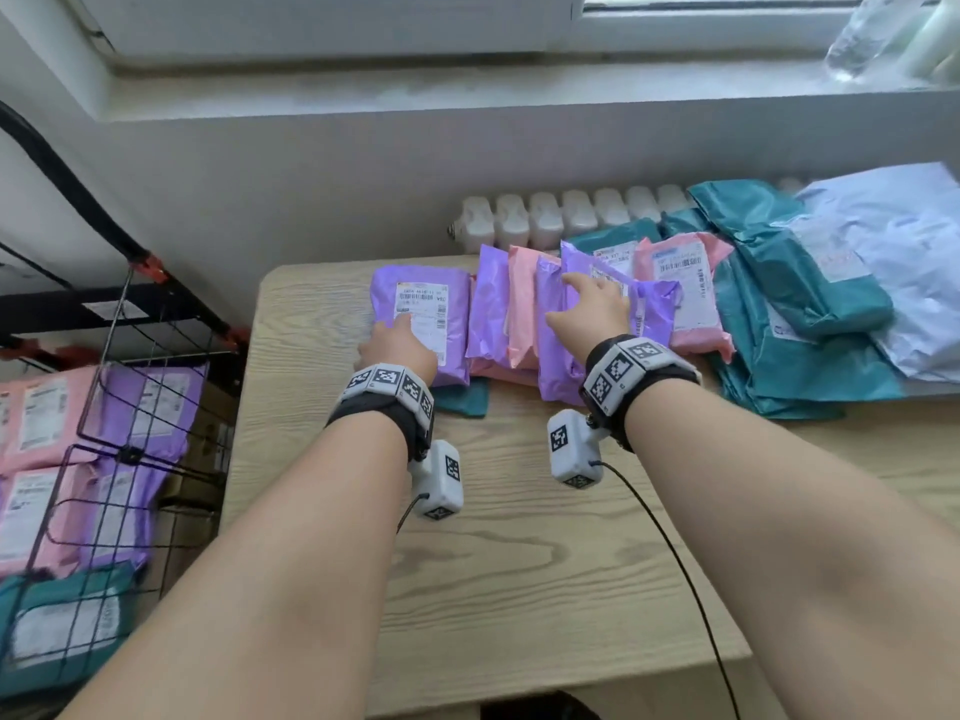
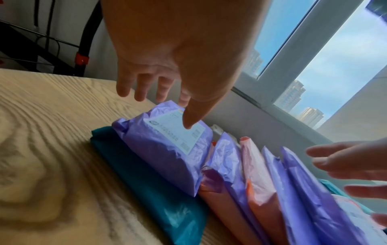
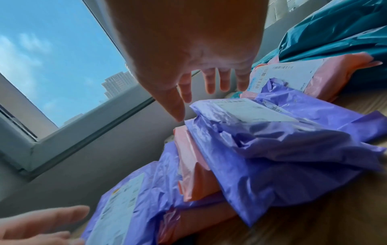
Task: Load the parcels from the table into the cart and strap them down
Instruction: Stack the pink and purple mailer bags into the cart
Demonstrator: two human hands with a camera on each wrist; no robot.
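Note:
On the wooden table [image 1: 519, 563] lies a row of mailer parcels. My left hand [image 1: 397, 343] hovers open over a flat purple parcel [image 1: 421, 314] with a white label; its thumb tip comes down on or just above that label [image 2: 178, 131], and I cannot tell whether it touches. This parcel rests on a teal one [image 2: 157, 199]. My right hand [image 1: 576, 304] is spread open over the purple parcel [image 3: 272, 149] at the right end of a leaning purple and pink stack [image 1: 519, 314]. The wire cart [image 1: 119, 454] at the left holds pink, purple and teal parcels.
Teal parcels [image 1: 810, 304] and a pale blue one [image 1: 909, 262] pile up at the table's right end. A white radiator [image 1: 561, 215] runs behind the table under the windowsill. Cardboard boxes [image 1: 197, 459] sit between cart and table. Bare wood lies near me.

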